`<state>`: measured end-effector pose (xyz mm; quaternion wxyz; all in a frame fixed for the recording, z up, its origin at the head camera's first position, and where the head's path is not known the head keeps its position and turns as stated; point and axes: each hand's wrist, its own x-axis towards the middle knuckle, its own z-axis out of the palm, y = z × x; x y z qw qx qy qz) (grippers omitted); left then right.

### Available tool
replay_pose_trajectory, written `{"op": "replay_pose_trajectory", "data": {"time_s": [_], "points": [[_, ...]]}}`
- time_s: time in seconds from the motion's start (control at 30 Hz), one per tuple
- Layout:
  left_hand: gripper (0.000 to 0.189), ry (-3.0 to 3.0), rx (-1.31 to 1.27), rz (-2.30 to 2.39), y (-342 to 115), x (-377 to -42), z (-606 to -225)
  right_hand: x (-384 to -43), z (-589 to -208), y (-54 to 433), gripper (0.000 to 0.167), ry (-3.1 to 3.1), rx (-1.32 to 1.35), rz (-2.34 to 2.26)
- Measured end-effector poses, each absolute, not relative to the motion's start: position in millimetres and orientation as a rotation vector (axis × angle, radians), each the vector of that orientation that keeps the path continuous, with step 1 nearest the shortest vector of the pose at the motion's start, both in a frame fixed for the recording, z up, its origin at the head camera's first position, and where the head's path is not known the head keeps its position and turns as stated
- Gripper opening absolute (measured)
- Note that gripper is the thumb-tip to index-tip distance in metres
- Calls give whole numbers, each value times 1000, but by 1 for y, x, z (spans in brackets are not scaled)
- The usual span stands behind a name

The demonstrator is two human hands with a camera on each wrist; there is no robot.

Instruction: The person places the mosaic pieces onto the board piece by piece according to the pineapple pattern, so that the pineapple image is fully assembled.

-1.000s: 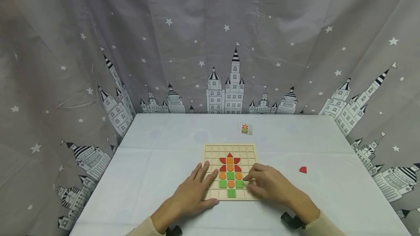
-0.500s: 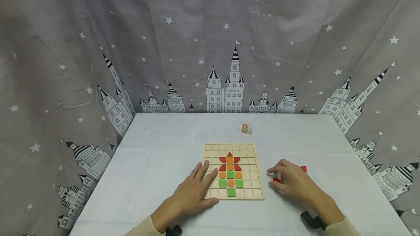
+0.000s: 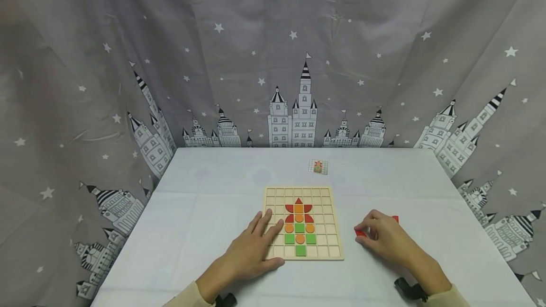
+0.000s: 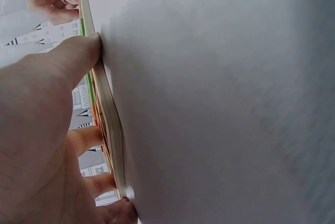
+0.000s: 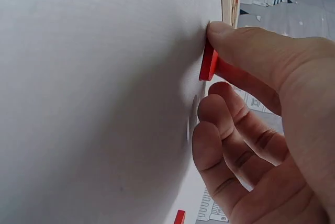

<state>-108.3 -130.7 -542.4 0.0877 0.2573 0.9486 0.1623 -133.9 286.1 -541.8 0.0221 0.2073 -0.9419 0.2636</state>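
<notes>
My left hand (image 3: 255, 245) lies with its fingers spread over the left side of a wooden grid board (image 3: 326, 245), thumb at the front edge. Red, orange and green pieces fill part of the grid, among them a green square (image 3: 300, 250) and a red triangle (image 3: 298, 201). Right of the board, my right hand (image 3: 388, 238) pinches a red piece (image 5: 209, 62) between thumb and index finger, low over the white tabletop. Its other fingers are loosely curled. Behind that hand shows part of a second red piece (image 3: 395, 219), mostly hidden in the head view.
A small card (image 3: 318, 167) printed with a coloured pattern on a grid lies behind the board. The white table (image 3: 213, 179) ends at a grey curtain (image 3: 239, 60) with castles and stars.
My right hand has moved right, off the board's right side, and its thumb and index finger have closed on a red piece on the table. The left hand has stayed put.
</notes>
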Motion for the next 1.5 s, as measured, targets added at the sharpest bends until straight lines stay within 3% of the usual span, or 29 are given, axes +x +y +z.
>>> {"op": "replay_pose_trajectory", "data": {"time_s": [0.77,1.03,1.5], "points": [[98,2831,766,478,-132,-109,-548,-139,-542,280,23,-2824,712,966],[98,2831,764,493,-132,-109,-548,-137,-540,275,29,-2666,852,995],[97,2830,763,490,-131,-110,-548,-137,-538,256,25,-2736,876,1039]]}}
